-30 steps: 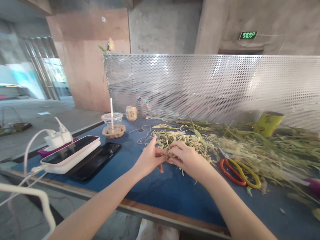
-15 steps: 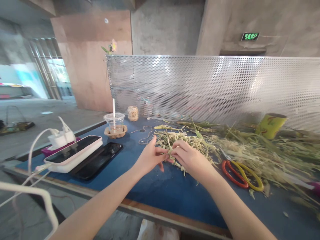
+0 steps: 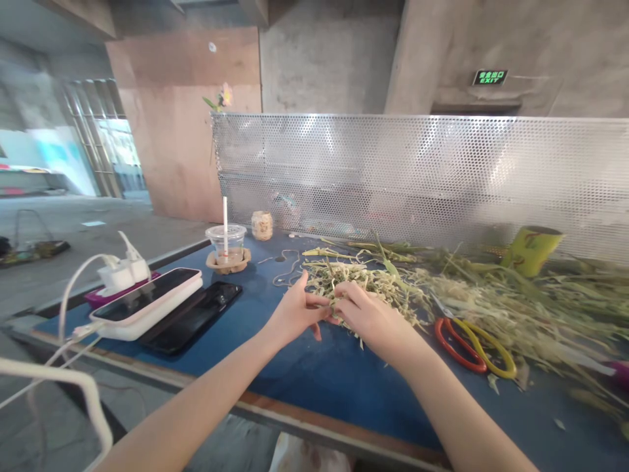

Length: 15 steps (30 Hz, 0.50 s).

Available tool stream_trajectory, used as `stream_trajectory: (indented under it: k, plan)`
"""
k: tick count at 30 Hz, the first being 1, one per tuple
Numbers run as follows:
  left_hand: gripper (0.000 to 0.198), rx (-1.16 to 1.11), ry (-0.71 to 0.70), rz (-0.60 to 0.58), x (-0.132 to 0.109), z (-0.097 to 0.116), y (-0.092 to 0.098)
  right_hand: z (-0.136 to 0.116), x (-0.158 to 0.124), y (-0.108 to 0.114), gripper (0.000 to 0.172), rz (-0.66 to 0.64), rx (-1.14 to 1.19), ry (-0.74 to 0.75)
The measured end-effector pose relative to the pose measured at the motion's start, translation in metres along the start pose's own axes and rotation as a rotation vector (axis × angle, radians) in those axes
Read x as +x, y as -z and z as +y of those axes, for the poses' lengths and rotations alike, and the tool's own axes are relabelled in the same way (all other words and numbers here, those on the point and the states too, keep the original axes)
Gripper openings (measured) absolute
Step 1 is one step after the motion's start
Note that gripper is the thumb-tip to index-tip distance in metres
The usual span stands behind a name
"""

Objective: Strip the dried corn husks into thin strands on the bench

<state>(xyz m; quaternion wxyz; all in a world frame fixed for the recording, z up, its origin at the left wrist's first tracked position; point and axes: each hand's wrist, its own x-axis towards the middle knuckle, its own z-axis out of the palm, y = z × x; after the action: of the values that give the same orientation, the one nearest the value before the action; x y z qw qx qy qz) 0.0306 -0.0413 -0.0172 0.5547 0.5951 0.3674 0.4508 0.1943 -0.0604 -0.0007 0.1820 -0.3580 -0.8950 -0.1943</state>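
In the head view, a heap of pale green, dried plant strips point(image 3: 381, 280) lies on the blue tabletop in front of me. My left hand point(image 3: 295, 308) is at its near left edge, thumb raised and fingers pointing right, meeting my other hand's fingertips. Bent over the strips from the right, my right hand point(image 3: 363, 318) pinches with thumb and fingers. Both hands appear to hold strands of the heap between them; the fingertips partly hide the exact grip. Just right of my right hand lie scissors point(image 3: 474, 347) with one red and one yellow handle.
Leafy stalks point(image 3: 531, 308) spread over the right side, with a yellow cylinder point(image 3: 533, 251) behind. To the left are a black phone point(image 3: 191, 318), a phone on a white case point(image 3: 147, 305), plugged chargers point(image 3: 122, 272) and a plastic cup point(image 3: 226, 246). A perforated metal panel point(image 3: 393, 170) stands behind.
My right hand's fingers have curled slightly and shifted a little at the strips. My left hand stays nearly in place. The whole view has moved slightly.
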Motion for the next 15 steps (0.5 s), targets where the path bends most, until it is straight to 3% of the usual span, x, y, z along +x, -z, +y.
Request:
stream_trajectory:
  k: [9, 15]
  plan:
    - [0.117, 0.016, 0.004, 0.002, -0.0038, 0.0054, -0.0030, -0.0016, 0.0008, -0.0045, 0.018, 0.013, 0.041, -0.024]
    - [0.117, -0.007, -0.011, 0.006, -0.0012, 0.0006, 0.0015, 0.0010, -0.0004, -0.0062, 0.018, 0.057, 0.260, -0.057]
